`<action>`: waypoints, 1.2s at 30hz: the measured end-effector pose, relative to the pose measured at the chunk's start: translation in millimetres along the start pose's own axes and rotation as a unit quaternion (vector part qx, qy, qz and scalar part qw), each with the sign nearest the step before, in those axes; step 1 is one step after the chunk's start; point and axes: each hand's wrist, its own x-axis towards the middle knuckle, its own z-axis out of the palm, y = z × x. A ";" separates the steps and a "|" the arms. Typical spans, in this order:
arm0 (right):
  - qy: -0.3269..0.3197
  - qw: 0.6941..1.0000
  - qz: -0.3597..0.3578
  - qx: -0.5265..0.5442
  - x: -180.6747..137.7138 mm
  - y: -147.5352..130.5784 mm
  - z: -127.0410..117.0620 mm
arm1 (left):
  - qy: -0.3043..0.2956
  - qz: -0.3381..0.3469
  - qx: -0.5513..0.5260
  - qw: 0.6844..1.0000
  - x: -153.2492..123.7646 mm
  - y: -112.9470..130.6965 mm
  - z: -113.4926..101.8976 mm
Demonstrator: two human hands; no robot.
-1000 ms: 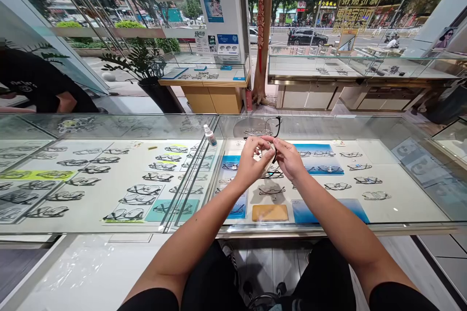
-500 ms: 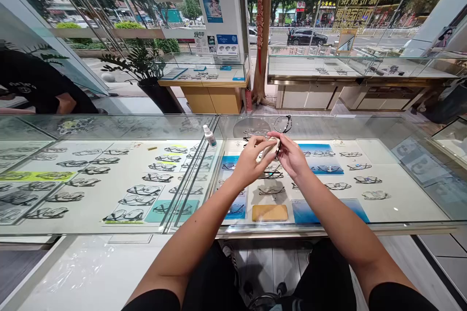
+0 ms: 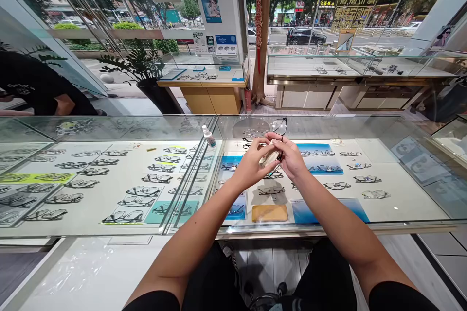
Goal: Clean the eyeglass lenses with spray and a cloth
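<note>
Above the glass counter, my left hand (image 3: 251, 163) is closed on a pale cleaning cloth (image 3: 269, 156). My right hand (image 3: 291, 156) grips a pair of dark-framed eyeglasses (image 3: 279, 127); one lens sticks up past its fingertips. The cloth is bunched between both hands and covers part of the eyeglasses, so their other half is hidden. Fingers of the two hands meet around the cloth. Left of my hands, a small white spray bottle (image 3: 208, 136) stands on the counter top. Nearer to me lies a flat yellow-orange rectangular piece (image 3: 270, 213).
Several rows of eyeglasses (image 3: 140, 190) lie inside the glass display counter (image 3: 394, 211). At the far left is a person in a black shirt (image 3: 40, 85). Beyond the counter stand a potted plant (image 3: 156, 90), a wooden post (image 3: 260, 34) and more display cases (image 3: 310, 65).
The eyeglasses have shifted slightly left and down. My right thumb and fingers have moved in over the cloth, and more of the cloth shows now.
</note>
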 end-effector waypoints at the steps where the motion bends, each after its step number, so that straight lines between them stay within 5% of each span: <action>1: -0.003 1.000 0.001 -0.001 0.0 0.3 -0.1 | 0.002 -0.001 -0.001 1.000 0.0 0.6 -0.1; 17: -0.019 0.999 0.018 -0.033 0.0 -1.0 0.4 | 0.111 -0.078 -0.111 0.984 4.9 2.0 -1.5; 36: -0.030 0.999 0.011 -0.022 -2.2 -1.3 2.9 | 0.086 -0.130 -0.181 0.971 4.7 5.6 0.7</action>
